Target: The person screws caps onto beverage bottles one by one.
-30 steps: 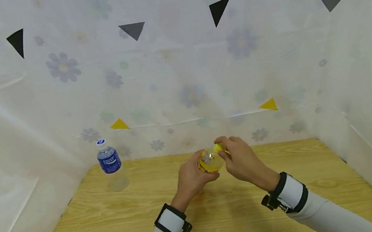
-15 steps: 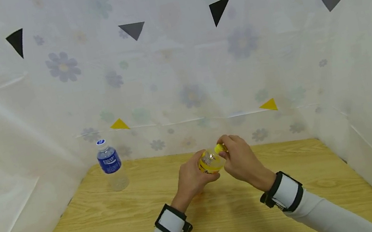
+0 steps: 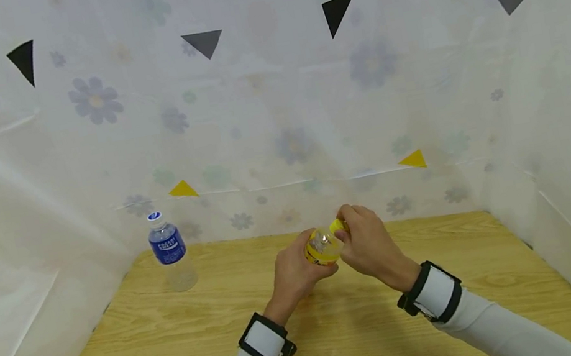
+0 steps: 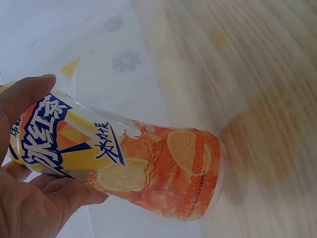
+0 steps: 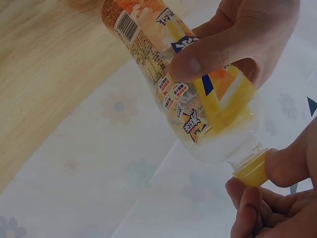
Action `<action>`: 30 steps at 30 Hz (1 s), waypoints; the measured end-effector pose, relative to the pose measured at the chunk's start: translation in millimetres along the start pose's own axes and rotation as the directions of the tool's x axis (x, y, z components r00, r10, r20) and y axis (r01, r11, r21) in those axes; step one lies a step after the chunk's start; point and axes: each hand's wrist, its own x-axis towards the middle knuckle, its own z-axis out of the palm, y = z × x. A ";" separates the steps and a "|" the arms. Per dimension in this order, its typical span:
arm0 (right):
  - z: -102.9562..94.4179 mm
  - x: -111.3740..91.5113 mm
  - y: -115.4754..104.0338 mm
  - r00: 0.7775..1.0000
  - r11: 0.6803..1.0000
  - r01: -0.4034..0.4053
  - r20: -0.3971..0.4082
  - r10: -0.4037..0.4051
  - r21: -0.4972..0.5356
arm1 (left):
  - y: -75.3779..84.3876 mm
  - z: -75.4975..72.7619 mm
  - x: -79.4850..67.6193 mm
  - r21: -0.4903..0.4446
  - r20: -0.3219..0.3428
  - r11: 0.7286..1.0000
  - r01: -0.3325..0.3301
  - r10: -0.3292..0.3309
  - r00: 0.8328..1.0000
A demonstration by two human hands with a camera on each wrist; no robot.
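Observation:
My left hand (image 3: 294, 272) grips a plastic iced tea bottle (image 4: 158, 168) around its upper body, over the middle of the table. The bottle wears an orange and yellow label with lemon slices. In the right wrist view the left thumb presses against the label, and the clear shoulder (image 5: 213, 148) of the bottle narrows to a neck. A yellow cap (image 5: 252, 171) sits at that neck, pinched between the thumb and fingers of my right hand (image 3: 373, 246). From the head, the bottle looks tilted, its neck pointing toward my right hand.
A clear bottle with a blue label and white cap (image 3: 168, 248) stands upright at the table's back left. The wooden table (image 3: 168, 355) meets white flower-patterned sheeting (image 3: 274, 110) at the back and sides. Black, grey and yellow triangles mark the sheeting.
My right hand has turned slightly and shifted a little left, still pinching the yellow cap. My left hand and the iced tea bottle have hardly moved.

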 end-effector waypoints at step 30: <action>0.5 -5.2 4.5 0.999 0.999 0.036 -0.021 -0.035 0.027 | 2.4 -0.1 0.7 0.046 0.019 0.999 0.016 -0.017 1.000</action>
